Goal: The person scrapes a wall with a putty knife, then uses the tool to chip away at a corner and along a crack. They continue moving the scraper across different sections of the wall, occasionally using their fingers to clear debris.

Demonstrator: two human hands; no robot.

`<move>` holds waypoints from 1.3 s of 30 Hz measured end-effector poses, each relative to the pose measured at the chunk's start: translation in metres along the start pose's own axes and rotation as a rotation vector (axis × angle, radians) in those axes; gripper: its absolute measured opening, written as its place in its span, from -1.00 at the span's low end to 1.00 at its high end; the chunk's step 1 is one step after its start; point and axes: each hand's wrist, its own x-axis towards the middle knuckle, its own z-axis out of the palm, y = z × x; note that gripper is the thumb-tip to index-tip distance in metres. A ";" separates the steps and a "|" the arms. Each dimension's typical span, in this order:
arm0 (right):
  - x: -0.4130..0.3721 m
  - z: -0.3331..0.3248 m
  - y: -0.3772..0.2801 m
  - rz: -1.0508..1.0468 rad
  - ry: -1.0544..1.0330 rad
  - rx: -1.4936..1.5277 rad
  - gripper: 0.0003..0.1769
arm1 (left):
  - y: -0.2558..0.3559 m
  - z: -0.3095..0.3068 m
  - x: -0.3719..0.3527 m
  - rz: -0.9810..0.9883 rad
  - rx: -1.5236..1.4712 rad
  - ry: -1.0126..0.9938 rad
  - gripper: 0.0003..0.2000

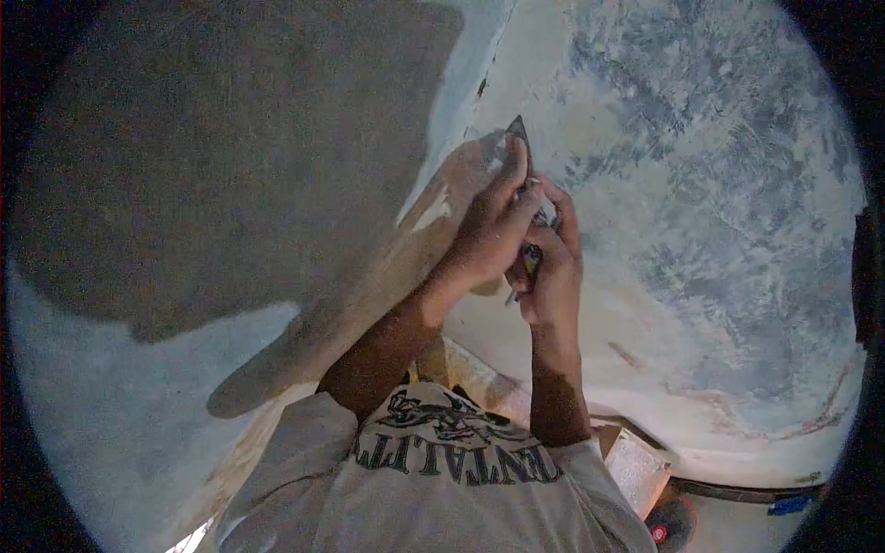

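Observation:
My left hand (493, 221) is closed, with a finger or thumb laid along a dark, thin, pointed blade (518, 126) whose tip sticks out past the fingertips. My right hand (555, 267) is wrapped round a small tool with a dark and yellow handle (532, 261). A short metal end of it shows below the fingers. Both hands meet close together over the pale wall surface, and their fingers hide most of what they hold. I cannot tell whether blade and handle are one tool.
A rough wall (710, 166) with grey-blue patches curves away on the right. My shadow (230, 166) covers much of the smoother pale surface on the left. Low on the right lie a light box-like block (634, 465), a dark round thing with a red centre (659, 533) and a blue object (789, 506).

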 end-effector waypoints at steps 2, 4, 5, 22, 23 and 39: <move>0.005 -0.005 0.003 -0.020 0.000 -0.022 -0.40 | -0.001 0.004 0.005 0.009 -0.125 0.027 -0.37; 0.009 -0.004 0.001 0.012 -0.028 0.017 -0.35 | 0.001 0.001 0.009 -0.013 -0.047 0.037 -0.37; 0.010 -0.004 0.000 0.022 -0.044 0.038 -0.33 | 0.003 0.000 0.010 -0.019 -0.006 0.042 -0.36; 0.015 -0.012 -0.008 0.019 -0.016 0.069 -0.41 | 0.004 0.003 0.021 0.032 -0.019 0.007 -0.34; 0.009 -0.013 -0.006 0.019 -0.003 0.061 -0.41 | 0.008 0.000 0.019 -0.019 -0.064 -0.026 -0.34; -0.004 -0.005 -0.024 0.028 0.032 0.087 -0.51 | 0.008 0.011 0.011 0.094 -0.010 0.025 -0.34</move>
